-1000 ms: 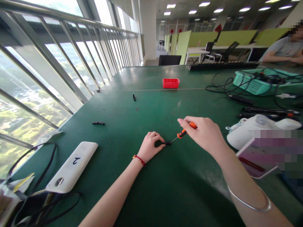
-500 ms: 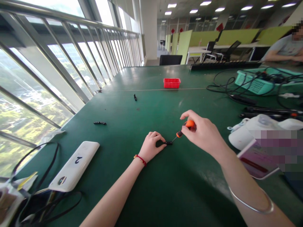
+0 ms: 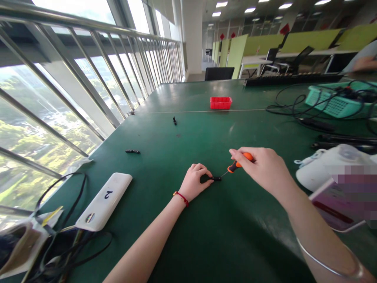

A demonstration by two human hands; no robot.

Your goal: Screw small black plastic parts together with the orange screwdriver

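On the green table, my left hand (image 3: 196,181) pinches a small black part (image 3: 217,179) between thumb and fingers, its free end pointing right. My right hand (image 3: 262,167) is closed round an orange and black screwdriver (image 3: 235,166). The thin shaft slants down to the left, and its tip is at the right end of the black part; whether they touch is too small to tell. Two more small black pieces lie farther off, one at the left (image 3: 132,151) and one nearer the middle (image 3: 174,121).
A red tray (image 3: 220,103) stands toward the back. To the left lie a white power bank (image 3: 104,201) and black cables. At the right are a teal basket (image 3: 324,103) with cables, a white bottle (image 3: 321,167) and a pinkish box (image 3: 338,204). Railings line the left edge.
The whole view has shifted, so most things appear farther right. My right hand's fingers have changed position and wrap closer round the screwdriver handle. My left hand still pinches the black part.
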